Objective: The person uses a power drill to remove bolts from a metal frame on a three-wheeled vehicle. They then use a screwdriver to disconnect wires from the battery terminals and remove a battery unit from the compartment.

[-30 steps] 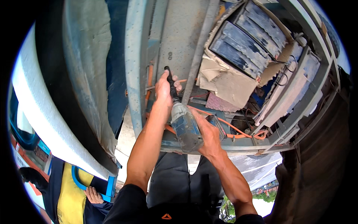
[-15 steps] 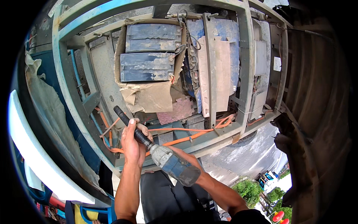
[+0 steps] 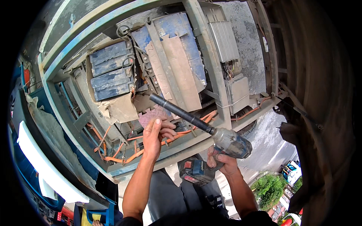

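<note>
My right hand [image 3: 220, 160] grips the handle of a cordless impact wrench [image 3: 230, 144] with a battery pack [image 3: 194, 171] at its base. A long black extension [image 3: 183, 115] points from the tool to the upper left, over the metal frame [image 3: 205, 52]. My left hand [image 3: 158, 135] holds nothing, fingers loosely curled and apart, below the extension and over some orange cables [image 3: 132, 157]. Beyond it are dirty blue batteries [image 3: 109, 81] in a torn cardboard box [image 3: 117, 109] and a pink foam piece [image 3: 147, 115].
More blue units [image 3: 169, 23] lie under tan boards [image 3: 177, 71] and a bar. A ribbed metal module [image 3: 222, 41] sits right of them. A dark curved panel [image 3: 313, 94] borders the right; white foam [image 3: 45, 162] the left. Part of another person [image 3: 97, 222] shows at lower left.
My view has turned across the frame. The wrench has swung up and rightward in my right hand, exposing its battery pack, and my left hand has let go of the extension.
</note>
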A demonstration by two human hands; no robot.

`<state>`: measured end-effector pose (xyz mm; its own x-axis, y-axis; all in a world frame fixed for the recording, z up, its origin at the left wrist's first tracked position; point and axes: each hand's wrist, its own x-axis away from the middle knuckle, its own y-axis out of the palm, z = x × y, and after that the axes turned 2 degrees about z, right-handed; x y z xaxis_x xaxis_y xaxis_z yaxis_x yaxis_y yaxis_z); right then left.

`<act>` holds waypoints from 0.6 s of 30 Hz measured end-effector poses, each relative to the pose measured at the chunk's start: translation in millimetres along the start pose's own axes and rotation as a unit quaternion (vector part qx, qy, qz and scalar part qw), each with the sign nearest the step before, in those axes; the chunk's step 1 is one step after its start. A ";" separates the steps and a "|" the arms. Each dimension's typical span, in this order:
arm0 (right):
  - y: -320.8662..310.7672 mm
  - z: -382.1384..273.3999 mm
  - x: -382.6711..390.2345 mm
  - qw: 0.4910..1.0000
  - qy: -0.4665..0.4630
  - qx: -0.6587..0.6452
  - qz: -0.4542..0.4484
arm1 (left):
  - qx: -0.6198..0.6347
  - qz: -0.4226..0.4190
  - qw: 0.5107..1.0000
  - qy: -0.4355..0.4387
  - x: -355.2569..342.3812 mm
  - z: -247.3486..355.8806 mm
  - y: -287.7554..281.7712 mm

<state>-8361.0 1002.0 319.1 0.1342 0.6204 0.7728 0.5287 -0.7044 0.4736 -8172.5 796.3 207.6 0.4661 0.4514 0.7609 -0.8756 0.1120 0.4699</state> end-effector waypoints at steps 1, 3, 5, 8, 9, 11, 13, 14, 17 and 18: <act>-18.0 -9.3 4.0 0.998 -0.015 -0.062 -0.010 | -0.042 0.039 0.998 -0.004 -11.5 -14.6 0.2; -49.1 -28.8 10.7 0.995 -0.058 -0.073 0.030 | -0.213 0.072 0.974 -0.028 -35.0 -52.8 1.5; -72.8 -38.3 14.1 0.984 -0.124 -0.103 0.082 | -0.294 0.055 0.954 -0.026 -56.1 -110.7 -10.8; -126.0 -42.8 31.7 0.971 -0.184 -0.118 0.102 | -0.352 0.043 0.927 -0.120 -71.3 -141.5 11.6; -139.0 -42.9 39.0 0.967 -0.192 -0.128 0.106 | -0.327 0.061 0.935 -0.122 -72.0 -137.6 29.4; -148.3 -38.0 41.2 0.962 -0.200 -0.153 0.105 | -0.351 0.105 0.922 -0.127 -88.9 -152.2 8.3; -158.8 -32.8 42.7 0.960 -0.198 -0.165 0.110 | -0.320 0.119 0.935 -0.099 -91.4 -157.6 20.8; -162.4 -28.1 42.9 0.959 -0.195 -0.170 0.116 | -0.304 0.124 0.941 -0.080 -94.8 -157.1 28.8; -167.4 -20.0 43.4 0.957 -0.184 -0.181 0.134 | -0.342 0.140 0.926 -0.077 -95.6 -164.3 34.0; -167.5 -17.6 45.3 0.959 -0.177 -0.175 0.139 | -0.341 0.146 0.927 -0.065 -97.1 -168.0 31.9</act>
<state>-8458.2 1142.0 282.2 0.5378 0.4267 0.7271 0.1262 -0.8935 0.4310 -8267.0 904.7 73.6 0.1701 0.4440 0.8797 -0.8227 0.5553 -0.1212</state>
